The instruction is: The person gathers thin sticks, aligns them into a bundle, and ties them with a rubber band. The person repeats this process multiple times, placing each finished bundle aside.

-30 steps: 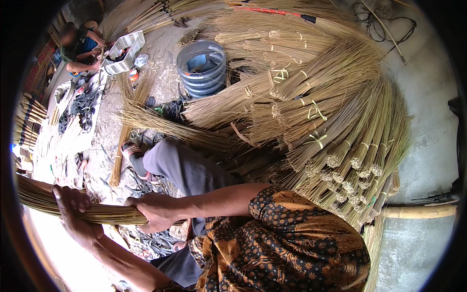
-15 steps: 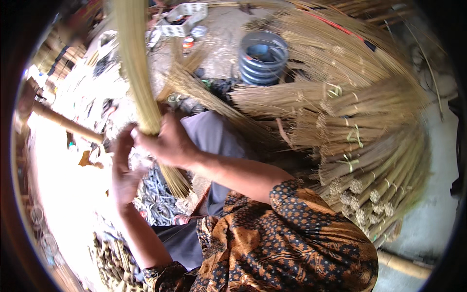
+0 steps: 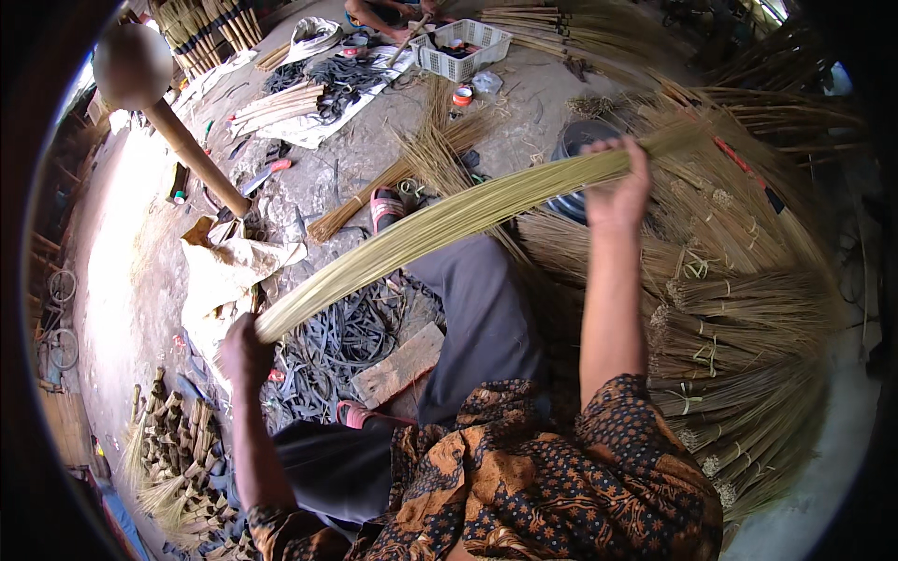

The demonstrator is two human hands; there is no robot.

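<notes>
A long, pale yellow-green bundle of broom straw (image 3: 449, 222) stretches in a shallow arch across my lap, from lower left to upper right. My left hand (image 3: 245, 353) is closed round its blunt, even end. Near the loose, feathery tips, my right hand (image 3: 617, 187) grips the other end, with the arm reaching forward. Beneath the bundle, dark rubbery strips (image 3: 341, 337) lie heaped on the floor beside a wooden block (image 3: 400, 365). My legs (image 3: 482, 309) are bent under it.
Tied straw bundles (image 3: 748, 341) are stacked at my right, next to a dark bucket (image 3: 566, 201). Short bound bundles (image 3: 178, 430) lie lower left. A wooden pole (image 3: 196, 161) stands at the left. A white crate (image 3: 460, 51) and another person (image 3: 379, 17) are at the back.
The straw bundle has swung from upright to lying across my front. My right hand has moved far right to its tips; my left hand now grips the blunt end. The view has shifted.
</notes>
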